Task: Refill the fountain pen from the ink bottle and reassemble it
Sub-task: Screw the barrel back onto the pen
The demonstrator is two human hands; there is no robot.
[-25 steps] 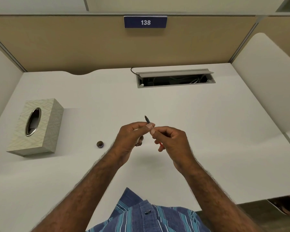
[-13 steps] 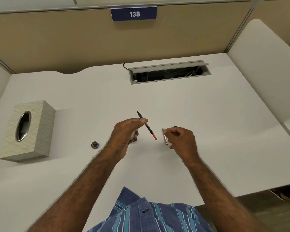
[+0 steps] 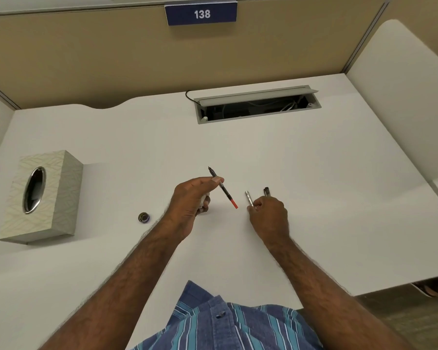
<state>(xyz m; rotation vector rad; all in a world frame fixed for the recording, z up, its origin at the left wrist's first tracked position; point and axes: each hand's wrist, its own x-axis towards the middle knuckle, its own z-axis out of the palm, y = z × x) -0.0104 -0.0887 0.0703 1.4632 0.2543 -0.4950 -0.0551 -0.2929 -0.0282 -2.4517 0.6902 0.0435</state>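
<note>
an office or study cubicle is shown here. a white tabletop (image 3: 314, 173) is closed in by tan partition panels (image 3: 86, 59) at the back and pale dividers (image 3: 402, 72) at the sides. a blue number plate (image 3: 201, 13) reading 138 is fixed above the back panel, marking a numbered seat. a cable tray (image 3: 257, 104) with its lid raised is sunk into the tabletop, wires seen inside. a patterned tissue box (image 3: 41, 195) is set at the left.

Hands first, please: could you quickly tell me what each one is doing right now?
Left hand: pinches the black nib section with red-tipped converter.
Right hand: grips the silver metal pen barrel.
</note>
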